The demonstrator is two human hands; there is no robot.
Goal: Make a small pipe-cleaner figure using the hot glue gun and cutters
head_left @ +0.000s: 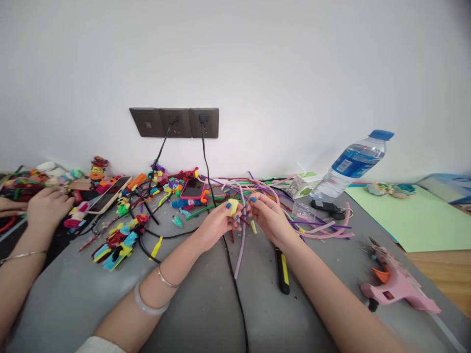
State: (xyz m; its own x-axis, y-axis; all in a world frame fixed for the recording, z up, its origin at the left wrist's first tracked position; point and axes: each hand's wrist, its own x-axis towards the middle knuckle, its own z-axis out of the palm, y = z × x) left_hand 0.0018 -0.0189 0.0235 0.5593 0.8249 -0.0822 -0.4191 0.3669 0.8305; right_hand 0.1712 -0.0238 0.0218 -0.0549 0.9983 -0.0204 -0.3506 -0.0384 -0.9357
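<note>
My left hand [217, 223] is closed around a small pale-yellow pipe cleaner piece [233, 207], which shows between its fingertips. Close to its right, my right hand [270, 218] has thumb and fingers pinched together; anything between those fingertips is too small to make out. A lilac pipe cleaner [241, 250] lies on the table between the two hands. Under my right wrist lies a black and yellow-handled tool [282, 272], its upper end hidden by the arm. Behind my hands are loose purple, green and pink pipe cleaners [320, 234].
At left, another person's hand [49, 206] rests near a phone [110, 193]. Pipe cleaner figures [119, 240] and a pink-cased phone [193, 188] lie left of centre. Black cables cross the table. On the right are a tilted water bottle [349, 164], keys [327, 208] and a pink glue gun [397, 287].
</note>
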